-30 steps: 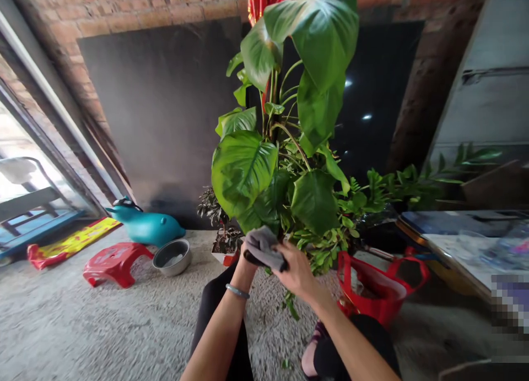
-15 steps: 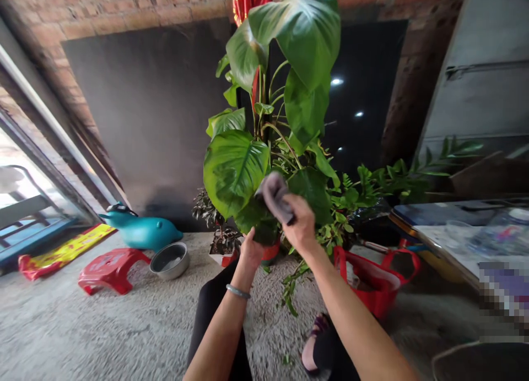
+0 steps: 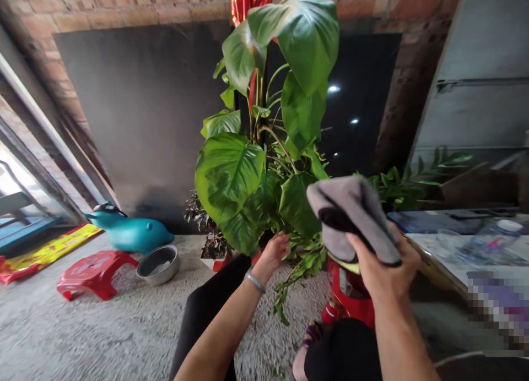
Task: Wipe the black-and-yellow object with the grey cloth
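Note:
A tall potted plant with big glossy green leaves (image 3: 231,174) stands in front of me. My right hand (image 3: 390,271) grips a folded grey cloth (image 3: 363,213) with dark edging, raised to the right of the leaves. My left hand (image 3: 273,254) is just below the lower leaves, its fingers loosely extended and holding nothing. Beside it, a darker leaf (image 3: 303,205) hangs low. The plant's pot is mostly hidden behind the leaves and my left hand. Trailing green stems (image 3: 283,301) reach the floor between my hands.
On the left are a red plastic stool (image 3: 97,273), a metal bowl (image 3: 159,265) and a teal animal toy (image 3: 132,232). A small potted plant (image 3: 212,246) sits left of the big one. Behind my right hand is a red basket (image 3: 355,304). A table (image 3: 433,246) with a plastic bottle (image 3: 491,240) stands at right.
My right hand has drawn the cloth away from the lower leaves, to the right and closer to me. My left hand has let go of a low leaf and shifted right.

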`<state>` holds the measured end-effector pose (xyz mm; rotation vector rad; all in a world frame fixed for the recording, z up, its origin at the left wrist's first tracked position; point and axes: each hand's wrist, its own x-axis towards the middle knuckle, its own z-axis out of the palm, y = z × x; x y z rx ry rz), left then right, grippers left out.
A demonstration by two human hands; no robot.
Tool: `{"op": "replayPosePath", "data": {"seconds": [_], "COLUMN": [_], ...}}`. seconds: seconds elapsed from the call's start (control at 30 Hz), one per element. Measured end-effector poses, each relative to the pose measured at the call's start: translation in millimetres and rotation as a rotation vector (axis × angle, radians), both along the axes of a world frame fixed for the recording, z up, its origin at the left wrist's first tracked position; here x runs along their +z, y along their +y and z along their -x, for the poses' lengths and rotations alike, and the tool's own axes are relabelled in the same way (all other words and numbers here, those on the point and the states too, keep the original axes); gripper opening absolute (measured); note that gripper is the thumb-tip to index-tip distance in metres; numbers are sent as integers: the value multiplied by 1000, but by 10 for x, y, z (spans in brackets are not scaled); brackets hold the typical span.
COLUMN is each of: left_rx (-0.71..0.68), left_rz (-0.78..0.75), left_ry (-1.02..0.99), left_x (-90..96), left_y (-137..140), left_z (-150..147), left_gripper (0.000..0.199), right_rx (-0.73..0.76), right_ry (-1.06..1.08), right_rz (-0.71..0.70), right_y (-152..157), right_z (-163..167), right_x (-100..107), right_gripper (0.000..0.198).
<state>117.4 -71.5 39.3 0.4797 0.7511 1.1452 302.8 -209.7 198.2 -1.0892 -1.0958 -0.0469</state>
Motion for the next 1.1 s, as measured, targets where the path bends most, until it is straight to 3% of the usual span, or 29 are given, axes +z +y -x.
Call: {"op": "replayPosePath", "data": {"seconds": [0.1,0.17,0.3,0.37,0.43,0.5,0.57,0.63,0.7,0.77,0.87,0.93,1.0,1.1], "left_rx": [125,159,162,153,145,143,134,117,107,115,156,165,144,112], "left_rz": [-99,-140,-161,-183,-200,-188,-157,-133,-131,-140,-115,-106,-133,-175], "left_ry": [102,144,169,149,115,98,97,95,89,94,112,113,107,93], "left_x": [394,596,683,634,600,613,663,718,755,764,735,698,658,619], "left_y": [240,349,349,266,169,88,38,14,1,-9,-14,-8,-7,-26], "left_z": [-269,-336,-232,-135,-63,-37,-51,-74,-70,-18,114,186,209,138], "left_gripper": [28,20,21,27,32,32,28,22,17,15,11,11,17,21], "right_rx": [-70,60,513,599,489,237,-29,-135,-35,154,340,410,398,208], "right_ry": [-74,-251,-583,-586,-509,-390,-252,-198,-280,-396,-337,-236,-144,-98], "right_rz": [-77,68,510,514,367,154,-43,-140,-79,94,308,449,477,276], "right_y": [366,462,95,-185,-349,-313,-85,215,409,382,9,-281,-468,-439], "right_z": [14,32,-63,-177,-287,-340,-306,-185,-2,201,408,400,268,-11], "right_x": [174,18,-485,-543,-380,-72,205,275,57,-401,-1201,-1525,-1522,-977], "right_gripper": [25,23,39,40,36,32,30,26,21,28,39,39,37,31]}}
